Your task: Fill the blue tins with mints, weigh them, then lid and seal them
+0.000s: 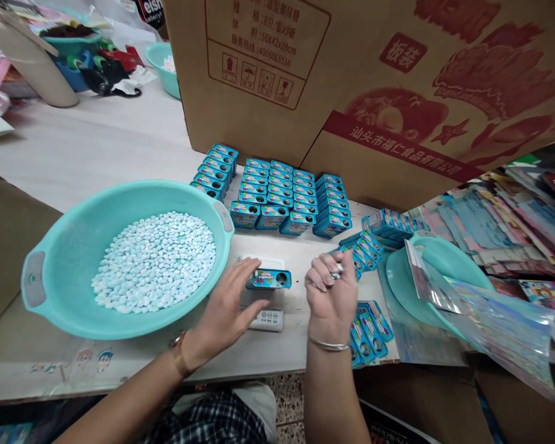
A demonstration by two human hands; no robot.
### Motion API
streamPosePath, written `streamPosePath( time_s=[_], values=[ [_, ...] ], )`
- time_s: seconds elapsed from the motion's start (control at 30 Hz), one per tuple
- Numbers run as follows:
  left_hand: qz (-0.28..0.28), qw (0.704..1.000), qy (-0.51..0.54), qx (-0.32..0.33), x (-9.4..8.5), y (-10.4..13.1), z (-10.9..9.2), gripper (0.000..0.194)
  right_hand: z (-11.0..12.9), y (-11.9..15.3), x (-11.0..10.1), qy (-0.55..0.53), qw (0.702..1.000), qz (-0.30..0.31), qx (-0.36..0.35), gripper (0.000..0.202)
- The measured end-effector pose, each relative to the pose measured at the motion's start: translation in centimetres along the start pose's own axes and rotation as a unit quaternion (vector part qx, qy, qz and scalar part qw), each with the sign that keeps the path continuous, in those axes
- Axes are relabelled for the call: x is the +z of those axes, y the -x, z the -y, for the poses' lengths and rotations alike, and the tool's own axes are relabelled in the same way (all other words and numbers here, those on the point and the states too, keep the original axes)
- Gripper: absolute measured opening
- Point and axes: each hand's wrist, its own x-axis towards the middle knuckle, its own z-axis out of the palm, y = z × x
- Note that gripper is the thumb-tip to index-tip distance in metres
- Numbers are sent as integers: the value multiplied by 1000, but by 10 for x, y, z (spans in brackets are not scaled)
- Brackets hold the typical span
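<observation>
My left hand [231,308] is at the left end of a small blue candy box [271,279], its thumb and fingers apart; whether the fingertips touch the box I cannot tell. The box rests on a small white scale [269,319], whose buttons show below it. To the right, my right hand [332,293] is turned palm up with curled fingers around a few pale candies [337,271]. A large turquoise basin [134,196] at the left holds a broad heap of pale blue candies [157,265].
Rows of upright blue boxes [280,191] stand before a big cardboard carton [277,123]. More blue boxes [367,336] lie beside my right hand. At the right are a turquoise bowl [462,262] with plastic packaging [504,327] and stacked printed sheets [499,228].
</observation>
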Motion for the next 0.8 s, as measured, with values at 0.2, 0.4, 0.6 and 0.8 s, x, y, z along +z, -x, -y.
streamPosePath(
  time_s=[0.2, 0.4, 0.6, 0.8],
  values=[
    [-47, 996, -58, -40, -30, 94, 11, 61, 32, 29, -25, 10, 1000, 19, 1, 25],
    [-15, 990, -123, -61, -15, 138, 43, 58, 19, 50, -42, 46, 998, -16, 35, 23],
    [-66, 994, -88, -16, -5, 86, 17, 62, 14, 55, -44, 47, 998, -29, 41, 25],
    [-90, 990, -105, 35, -4, 16, -12, 61, 11, 58, -43, 67, 997, -32, 35, 27]
  ],
)
